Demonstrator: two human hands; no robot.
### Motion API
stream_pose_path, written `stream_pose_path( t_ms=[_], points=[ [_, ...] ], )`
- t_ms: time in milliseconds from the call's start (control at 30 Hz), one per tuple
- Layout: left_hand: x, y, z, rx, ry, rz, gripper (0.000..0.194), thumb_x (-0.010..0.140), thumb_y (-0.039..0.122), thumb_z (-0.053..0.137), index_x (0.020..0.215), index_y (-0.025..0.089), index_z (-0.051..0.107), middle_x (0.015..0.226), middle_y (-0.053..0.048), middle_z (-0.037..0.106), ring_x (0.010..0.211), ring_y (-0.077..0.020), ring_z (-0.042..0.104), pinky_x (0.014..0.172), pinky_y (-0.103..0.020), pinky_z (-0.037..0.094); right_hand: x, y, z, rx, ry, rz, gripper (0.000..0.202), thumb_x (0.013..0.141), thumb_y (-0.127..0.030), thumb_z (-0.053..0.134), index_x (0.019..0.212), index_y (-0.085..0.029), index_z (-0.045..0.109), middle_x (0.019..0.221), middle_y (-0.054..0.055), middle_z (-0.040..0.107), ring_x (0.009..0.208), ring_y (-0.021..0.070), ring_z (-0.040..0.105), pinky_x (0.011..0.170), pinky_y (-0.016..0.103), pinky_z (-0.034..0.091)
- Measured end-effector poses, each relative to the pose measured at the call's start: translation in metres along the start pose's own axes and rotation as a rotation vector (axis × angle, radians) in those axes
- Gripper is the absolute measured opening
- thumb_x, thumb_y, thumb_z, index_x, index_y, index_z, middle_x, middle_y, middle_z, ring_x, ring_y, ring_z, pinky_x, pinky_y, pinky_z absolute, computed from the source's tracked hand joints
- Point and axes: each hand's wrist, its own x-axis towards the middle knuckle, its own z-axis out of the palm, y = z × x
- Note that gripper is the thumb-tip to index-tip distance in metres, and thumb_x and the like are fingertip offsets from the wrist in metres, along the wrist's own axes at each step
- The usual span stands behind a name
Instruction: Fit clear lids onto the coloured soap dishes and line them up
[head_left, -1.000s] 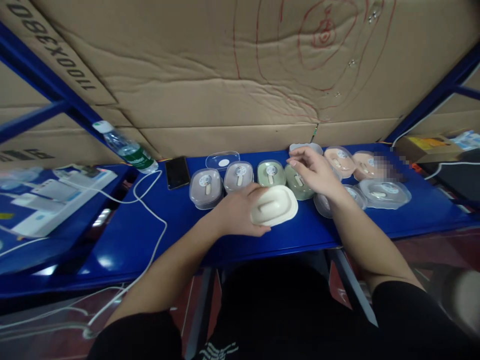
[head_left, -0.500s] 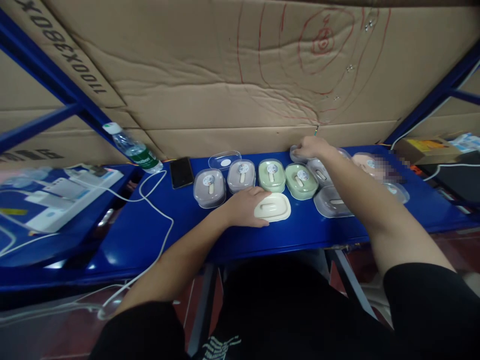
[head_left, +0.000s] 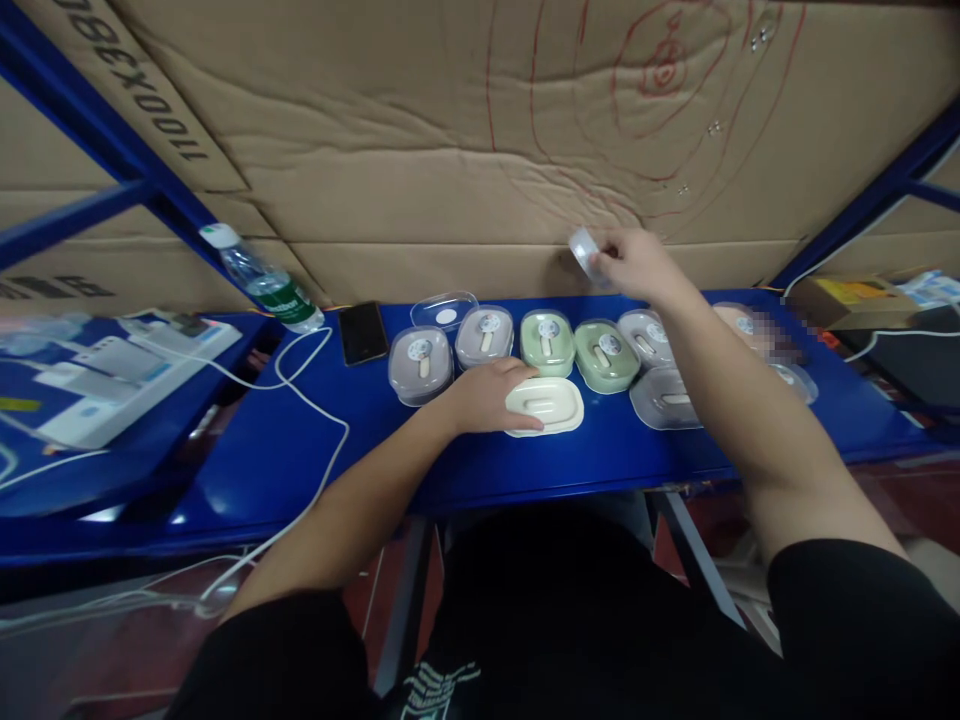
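Observation:
My left hand (head_left: 496, 398) holds the left end of a cream oval plastic lid (head_left: 556, 405), which has a raised bar in its middle. It lies on the blue table in front of two green boxes. Thumb and fingers are on either side of its rim. Up near the cardboard, my right hand (head_left: 637, 262) pinches a clear plastic cover (head_left: 583, 250), tilted in the air and slightly blurred. Below it stand a green box (head_left: 606, 357) and another green box (head_left: 547, 343), each with a clear cover and a round sticker.
Two greyish boxes (head_left: 421, 365) stand left of the green ones, with a loose clear cover (head_left: 444, 312) behind. More boxes (head_left: 667, 398) sit under my right forearm. A phone (head_left: 362, 333), a water bottle (head_left: 270, 290) and a white cable (head_left: 341, 450) are at the left. Cardboard (head_left: 420, 200) walls the back.
My right hand has risen from behind the boxes, lifting the clear cover off the table. My left hand stays on the cream lid. The view has shifted slightly.

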Motion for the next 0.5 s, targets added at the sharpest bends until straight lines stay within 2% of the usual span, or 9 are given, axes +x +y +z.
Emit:
stream_pose_path(
  t_ms=[67, 133, 200, 267, 300, 367, 433, 500],
  points=[
    [0.000, -0.001, -0.001, -0.012, 0.110, -0.005, 0.067, 0.100, 0.067, 0.075, 0.147, 0.019, 0.070, 0.141, -0.017, 0.076, 0.132, -0.0357, 0.075, 0.112, -0.052, 0.061, -0.024, -0.017, -0.009, 0.276, 0.117, -0.099, 0.037, 0.104, -0.059, 0.071, 0.099, -0.023, 0.072, 0.097, 0.009, 0.073, 0.103, 0.0319, 0.071, 0.095, 0.049, 0.059],
    [-0.001, -0.001, -0.003, 0.009, 0.325, -0.028, 0.062, 0.103, 0.065, 0.073, 0.146, 0.020, 0.069, 0.139, -0.017, 0.077, 0.132, -0.0362, 0.074, 0.115, -0.056, 0.060, -0.053, -0.037, -0.011, 0.538, 0.127, -0.123, 0.045, 0.103, -0.071, 0.069, 0.099, -0.027, 0.067, 0.092, 0.005, 0.068, 0.096, 0.0279, 0.070, 0.087, 0.044, 0.059],
    [-0.004, -0.001, -0.008, 0.060, 0.580, -0.069, 0.079, 0.094, 0.072, 0.080, 0.152, 0.021, 0.064, 0.146, -0.020, 0.072, 0.140, -0.0411, 0.068, 0.122, -0.065, 0.053, -0.082, -0.057, -0.008, 0.759, 0.076, -0.100, 0.052, 0.098, -0.081, 0.071, 0.099, -0.029, 0.063, 0.091, 0.003, 0.064, 0.090, 0.0256, 0.069, 0.080, 0.041, 0.058],
    [-0.007, -0.001, -0.014, 0.124, 0.749, -0.112, 0.107, 0.080, 0.083, 0.088, 0.162, 0.023, 0.054, 0.159, -0.024, 0.063, 0.150, -0.0472, 0.059, 0.127, -0.071, 0.045, -0.103, -0.070, 0.000, 0.938, 0.000, -0.062, 0.058, 0.092, -0.086, 0.074, 0.096, -0.030, 0.060, 0.088, 0.002, 0.063, 0.084, 0.0244, 0.069, 0.076, 0.040, 0.058],
    [-0.008, 0.000, -0.017, 0.152, 0.782, -0.125, 0.117, 0.075, 0.087, 0.090, 0.165, 0.025, 0.049, 0.164, -0.025, 0.058, 0.155, -0.0496, 0.054, 0.129, -0.072, 0.043, -0.110, -0.074, 0.006, 1.025, -0.053, -0.045, 0.060, 0.089, -0.087, 0.078, 0.094, -0.030, 0.058, 0.084, 0.001, 0.063, 0.079, 0.0232, 0.068, 0.074, 0.039, 0.058],
    [-0.011, 0.001, -0.022, 0.188, 0.764, -0.127, 0.129, 0.070, 0.091, 0.090, 0.170, 0.026, 0.042, 0.172, -0.026, 0.051, 0.161, -0.0527, 0.047, 0.130, -0.073, 0.041, -0.119, -0.077, 0.019, 1.182, -0.160, -0.009, 0.063, 0.083, -0.085, 0.084, 0.091, -0.030, 0.055, 0.077, -0.002, 0.062, 0.070, 0.0205, 0.065, 0.072, 0.039, 0.058],
    [-0.013, 0.002, -0.024, 0.190, 0.679, -0.101, 0.130, 0.074, 0.088, 0.090, 0.173, 0.024, 0.036, 0.173, -0.027, 0.050, 0.162, -0.0536, 0.047, 0.129, -0.071, 0.042, -0.122, -0.075, 0.029, 1.281, -0.248, 0.023, 0.063, 0.081, -0.082, 0.087, 0.089, -0.030, 0.053, 0.073, -0.004, 0.060, 0.065, 0.0189, 0.063, 0.072, 0.039, 0.060],
    [-0.014, 0.002, -0.025, 0.174, 0.586, -0.075, 0.124, 0.080, 0.080, 0.089, 0.175, 0.022, 0.034, 0.171, -0.027, 0.053, 0.159, -0.0524, 0.052, 0.129, -0.068, 0.044, -0.125, -0.070, 0.033, 1.259, -0.292, 0.037, 0.059, 0.085, -0.080, 0.083, 0.090, -0.029, 0.054, 0.072, -0.003, 0.062, 0.064, 0.0196, 0.064, 0.071, 0.040, 0.060]
  ],
)
